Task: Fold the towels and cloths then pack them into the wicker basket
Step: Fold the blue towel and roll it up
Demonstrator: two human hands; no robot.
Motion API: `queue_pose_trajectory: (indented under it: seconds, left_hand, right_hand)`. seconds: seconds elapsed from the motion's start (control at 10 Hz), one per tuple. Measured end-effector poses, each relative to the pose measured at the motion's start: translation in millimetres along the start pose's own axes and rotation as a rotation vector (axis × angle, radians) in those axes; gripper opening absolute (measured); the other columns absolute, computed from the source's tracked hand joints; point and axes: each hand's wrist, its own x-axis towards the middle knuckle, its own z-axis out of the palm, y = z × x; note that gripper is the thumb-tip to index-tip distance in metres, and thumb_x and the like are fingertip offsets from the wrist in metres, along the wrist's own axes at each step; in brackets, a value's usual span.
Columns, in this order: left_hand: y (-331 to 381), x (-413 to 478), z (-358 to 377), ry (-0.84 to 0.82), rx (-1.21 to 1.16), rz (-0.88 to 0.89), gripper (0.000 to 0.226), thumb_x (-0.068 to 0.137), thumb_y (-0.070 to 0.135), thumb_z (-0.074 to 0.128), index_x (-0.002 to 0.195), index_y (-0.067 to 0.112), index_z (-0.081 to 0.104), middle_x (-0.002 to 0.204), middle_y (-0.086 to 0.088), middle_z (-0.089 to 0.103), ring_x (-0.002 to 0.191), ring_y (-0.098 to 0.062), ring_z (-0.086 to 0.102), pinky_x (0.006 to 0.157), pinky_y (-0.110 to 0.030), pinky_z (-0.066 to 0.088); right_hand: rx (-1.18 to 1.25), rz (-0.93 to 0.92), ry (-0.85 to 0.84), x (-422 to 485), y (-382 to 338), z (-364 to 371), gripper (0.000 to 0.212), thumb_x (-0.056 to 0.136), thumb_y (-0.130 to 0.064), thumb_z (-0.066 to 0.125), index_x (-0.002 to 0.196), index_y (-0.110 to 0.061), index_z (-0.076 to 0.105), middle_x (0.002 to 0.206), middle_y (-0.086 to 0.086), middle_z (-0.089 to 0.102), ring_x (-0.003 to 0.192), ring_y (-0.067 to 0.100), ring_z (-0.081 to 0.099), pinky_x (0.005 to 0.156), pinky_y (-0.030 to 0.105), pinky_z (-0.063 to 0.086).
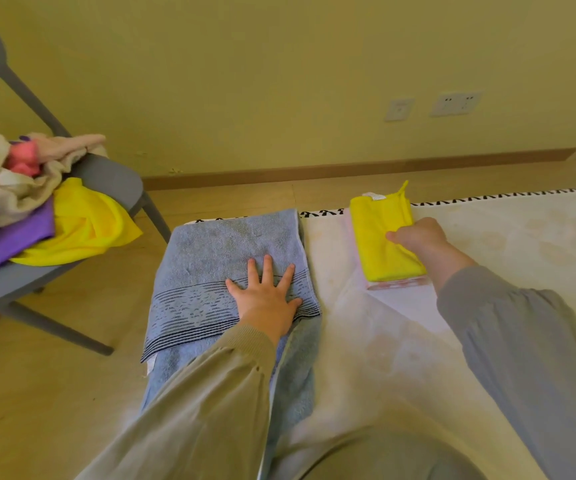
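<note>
**A:** What is sitting far off to the left of the left grip?

**B:** A grey chair is carrying a loose heap of cloths. A purple cloth and an unfolded yellow cloth are hanging toward its front edge. They are looking thin and limp, so I am guessing they will droop from wherever they are picked up. Taking two corners at once should be the tidy way.

**A:** And the left grip itself?

**B:** The left grip is lying released, fingers straight and spread, pressing flat on the blue towel just over its dark patterned band. The towel is stretching away beyond the fingertips and running back under the sleeve. It is looking thick and plush, probably the heaviest piece here, soft with no stiffness of its own. I would be taking it by the corners of the near end, one in each grip, so the fold comes over evenly.

**A:** What is going on to the right of that?

**B:** The right grip is clenching on the right edge of a folded yellow cloth. That cloth is resting on a folded pink cloth, and both are lying on the pale rug. The yellow one is looking light and smooth, so it may be sliding off the pink one if only the top is lifted. Holding from under the pink layer seems safer.

**A:** And the wicker basket?

**B:** It is not showing anywhere around either grip.
</note>
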Motion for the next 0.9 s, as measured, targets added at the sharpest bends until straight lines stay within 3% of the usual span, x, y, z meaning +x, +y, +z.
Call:
queue_pose_trajectory:
  seconds: [0.1, 0.2, 0.3, 0.4, 0.5, 0.6, 0.7, 0.8, 0.9]
  left_hand:
    - [1, 0, -1, -0.002, 0.011, -0.003, 0.065, 0.096, 0.061, 0.015, 0.146, 0.038, -0.021, 0.157, -0.005, -0.024, 0.144, -0.033, -0.018, 0.109, -0.069, 0.007]
    - [2, 0, -1, 0.003, 0.015, -0.003, 0.065, 0.096, 0.061, 0.014, 0.146, 0.039, -0.021, 0.157, -0.005, -0.024, 0.144, -0.033, -0.018, 0.109, -0.069, 0.007]
    - [1, 0, 0, 0.010, 0.016, -0.007, 0.065, 0.096, 0.061, 0.014, 0.146, 0.039, -0.021, 0.157, -0.004, -0.024, 0.144, -0.033, -0.018, 0.109, -0.069, 0.008]
    - [2, 0, -1, 0.008, 0.015, -0.002, 0.065, 0.096, 0.061, 0.014, 0.146, 0.038, -0.021, 0.157, -0.005, -0.024, 0.144, -0.033, -0.018, 0.109, -0.069, 0.007]
    - [2, 1, -1, 0.016, 0.014, 0.004, 0.065, 0.096, 0.060, 0.014, 0.146, 0.038, -0.021, 0.157, -0.005, -0.024, 0.144, -0.033, -0.018, 0.110, -0.068, 0.007]
    - [-1, 2, 2, 0.038, 0.003, 0.016, 0.065, 0.096, 0.061, 0.013, 0.146, 0.038, -0.021, 0.157, -0.005, -0.024, 0.144, -0.034, -0.018, 0.110, -0.068, 0.006]
    - [-2, 0, 9, 0.077, -0.035, 0.055, 0.066, 0.095, 0.062, 0.013, 0.147, 0.037, -0.020, 0.157, -0.005, -0.023, 0.144, -0.033, -0.018, 0.111, -0.066, 0.005]
    - [-15, -1, 13, 0.116, -0.127, 0.144, 0.074, 0.094, 0.063, 0.021, 0.150, 0.029, -0.014, 0.158, -0.001, -0.019, 0.145, -0.027, -0.017, 0.114, -0.057, 0.000]
    - [-44, -7, 15, 0.142, -0.210, 0.276, 0.072, 0.098, 0.052, 0.031, 0.152, 0.020, -0.004, 0.160, 0.003, -0.012, 0.146, -0.017, -0.012, 0.117, -0.042, -0.004]
  right_hand:
    - [-0.075, -0.027, 0.110, 1, 5, -6, 0.035, 0.085, -0.018, 0.063, 0.115, -0.002, 0.054, 0.118, 0.019, 0.059, 0.108, 0.038, 0.056, 0.088, 0.040, 0.042]
    - [-0.187, 0.008, 0.251, -2, 7, -4, 0.045, 0.085, -0.019, 0.058, 0.125, -0.008, 0.041, 0.124, 0.014, 0.054, 0.118, 0.037, 0.049, 0.100, 0.047, 0.035]
    - [-0.393, -0.134, 0.413, -7, 8, 9, 0.055, 0.085, -0.015, 0.055, 0.136, -0.008, 0.033, 0.139, 0.014, 0.040, 0.130, 0.033, 0.035, 0.105, 0.048, 0.030]
    - [-0.517, -0.413, 0.412, -13, 9, 29, 0.060, 0.092, -0.020, 0.045, 0.147, -0.012, 0.022, 0.155, 0.012, 0.019, 0.143, 0.029, 0.015, 0.113, 0.049, 0.012]
    - [-0.706, -0.514, 0.225, -15, 15, 44, 0.060, 0.097, -0.041, 0.033, 0.150, -0.019, 0.016, 0.159, 0.008, 0.009, 0.146, 0.028, 0.007, 0.115, 0.050, 0.009]
    - [-0.794, -0.462, 0.158, -14, 18, 43, 0.062, 0.098, -0.043, 0.029, 0.152, -0.021, 0.007, 0.160, 0.006, 0.001, 0.146, 0.028, 0.001, 0.116, 0.052, 0.007]
    - [-0.830, -0.448, 0.218, -34, 5, 49, 0.059, 0.100, -0.038, 0.027, 0.152, -0.018, 0.007, 0.160, 0.008, 0.000, 0.146, 0.030, -0.004, 0.115, 0.053, 0.000]
    - [-0.573, -0.560, 0.263, -80, -14, 80, 0.053, 0.097, -0.029, 0.035, 0.146, -0.012, 0.025, 0.154, 0.012, 0.023, 0.142, 0.030, 0.017, 0.114, 0.045, 0.015]
    - [-0.124, -0.310, 0.153, -118, -34, 108, 0.039, 0.095, -0.023, 0.043, 0.130, -0.005, 0.042, 0.132, 0.015, 0.047, 0.122, 0.032, 0.043, 0.095, 0.038, 0.037]
